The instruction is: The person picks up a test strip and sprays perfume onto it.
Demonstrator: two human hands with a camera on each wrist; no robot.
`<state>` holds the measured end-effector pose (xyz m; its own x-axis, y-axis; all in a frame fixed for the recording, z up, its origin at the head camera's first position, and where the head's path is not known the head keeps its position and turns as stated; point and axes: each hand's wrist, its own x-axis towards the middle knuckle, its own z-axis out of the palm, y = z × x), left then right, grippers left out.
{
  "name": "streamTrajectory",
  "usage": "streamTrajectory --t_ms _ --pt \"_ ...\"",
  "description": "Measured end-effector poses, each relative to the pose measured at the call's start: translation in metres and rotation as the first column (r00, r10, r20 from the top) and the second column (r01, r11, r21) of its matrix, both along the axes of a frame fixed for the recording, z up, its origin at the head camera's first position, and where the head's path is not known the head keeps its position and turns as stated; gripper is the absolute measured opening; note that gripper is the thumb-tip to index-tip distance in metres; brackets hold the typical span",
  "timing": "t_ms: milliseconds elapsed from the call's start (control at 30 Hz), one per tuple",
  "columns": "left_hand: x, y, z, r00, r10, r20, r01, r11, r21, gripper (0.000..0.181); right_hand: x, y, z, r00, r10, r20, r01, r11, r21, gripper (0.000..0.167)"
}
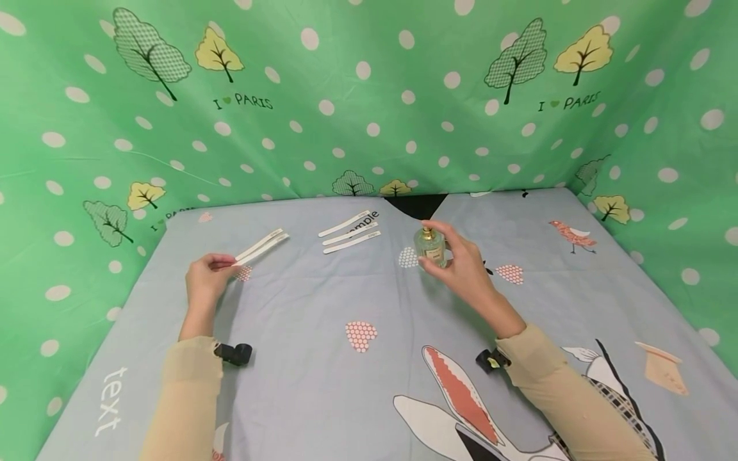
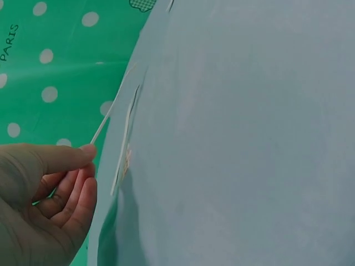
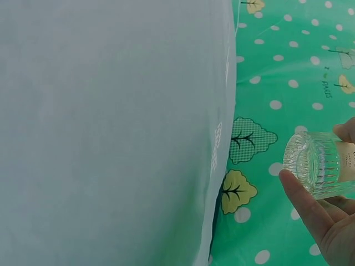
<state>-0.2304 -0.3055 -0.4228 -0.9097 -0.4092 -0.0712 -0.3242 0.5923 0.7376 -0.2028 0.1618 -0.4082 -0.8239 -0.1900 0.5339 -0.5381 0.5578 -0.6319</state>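
My left hand pinches a white paper test strip between thumb and fingertips, the strip slanting up off the bed-like cloth. Just beside it, another white strip lies on the cloth. Over on the right, my right hand holds a ribbed clear glass perfume bottle upright above the cloth. The index finger is at its gold top and the thumb is at its base. A pale label on the bottle shows in the right wrist view.
Three more white strips lie side by side in the middle, toward the back. A grey-blue printed cloth covers the surface. Green dotted curtains stand behind it and at both sides.
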Motion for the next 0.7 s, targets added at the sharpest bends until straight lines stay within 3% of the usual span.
streamTrajectory --t_ms 700 --pt "0.0001 -0.0009 -0.0080 0.999 0.020 0.037 -0.019 0.999 -0.031 0.032 0.0000 0.0013 0.0006 1.000 -0.004 0.016 0.004 1.000 -0.004 0.068"
